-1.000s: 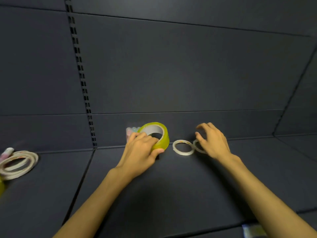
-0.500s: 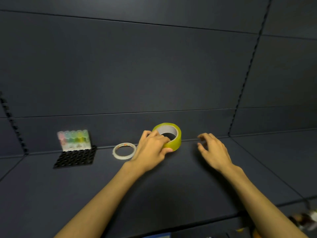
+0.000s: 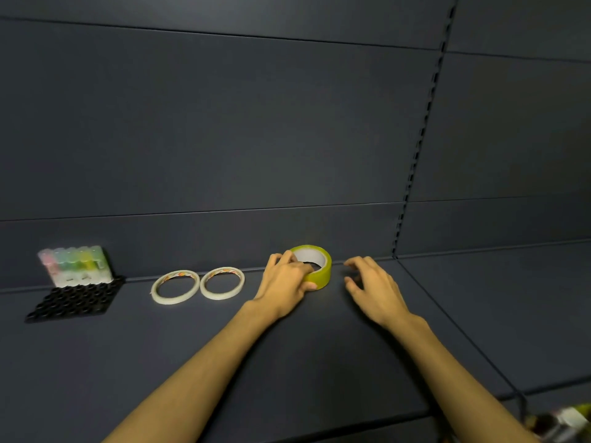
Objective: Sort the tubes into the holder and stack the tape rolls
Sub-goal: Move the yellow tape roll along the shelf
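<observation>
Reaching in from the near edge, both bare forearms stretch across the dark matte shelf surface [image 3: 319, 362], and there's plenty of open room around them on this near stretch. Left hand [image 3: 284, 287] grips the wide yellow-green tape roll [image 3: 315, 266], fingers curled over its rim and into the core, thumb pressed on the outer wall — a hold that looks meant for lifting or sliding it, I'd say toward a stack. Right hand [image 3: 372, 289] hovers just beside the roll, fingers spread and loosely bent, holding nothing; it looks ready to steady the roll. The roll sits near the back wall, so there's little room behind it. To the left, two thin white tape rings [image 3: 198, 286] lie flat, side by side and touching or nearly so, well clear of the hands — a likely base or topping for the stack. Farther left, the black perforated tube holder [image 3: 75, 300] lies flat, and at its far edge a row of pastel-coloured clear tubes [image 3: 75, 265] stands against the wall; whether they sit in its holes, I can't tell.
</observation>
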